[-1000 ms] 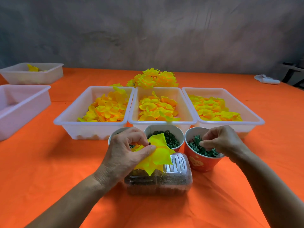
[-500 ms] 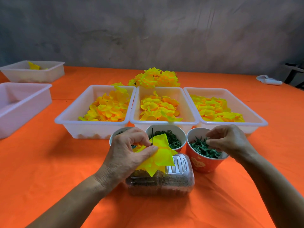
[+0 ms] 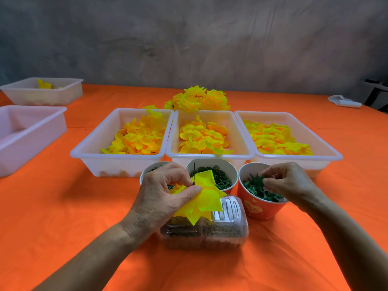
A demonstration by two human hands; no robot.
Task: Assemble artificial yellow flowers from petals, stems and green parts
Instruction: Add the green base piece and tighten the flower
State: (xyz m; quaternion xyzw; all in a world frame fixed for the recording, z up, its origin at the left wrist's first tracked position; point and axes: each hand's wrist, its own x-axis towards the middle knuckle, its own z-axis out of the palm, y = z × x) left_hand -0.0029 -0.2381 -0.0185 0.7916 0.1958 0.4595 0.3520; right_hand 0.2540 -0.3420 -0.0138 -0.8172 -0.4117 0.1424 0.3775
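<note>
My left hand [image 3: 165,192] pinches a half-built yellow flower [image 3: 204,198] threaded on a thin dark stem [image 3: 194,174] that pokes up beside my thumb. My right hand [image 3: 287,182] pinches a green star-shaped part [image 3: 256,182] just above the red cup [image 3: 259,208], which holds several more such green parts. A white cup of green rings [image 3: 220,177] stands in the middle; another white cup [image 3: 150,171] is mostly hidden behind my left hand. Three white trays of yellow petals [image 3: 138,138] [image 3: 202,137] [image 3: 277,139] line up behind the cups.
A pile of finished yellow flowers [image 3: 199,99] lies behind the trays. A clear plastic jar [image 3: 210,229] lies on its side under the flower. Two more white trays [image 3: 31,131] [image 3: 42,91] stand at the left. A white object [image 3: 344,101] lies at far right on the orange cloth.
My right hand has lifted a green star part up out of the red cup's pile. My left hand holds the flower in the same spot.
</note>
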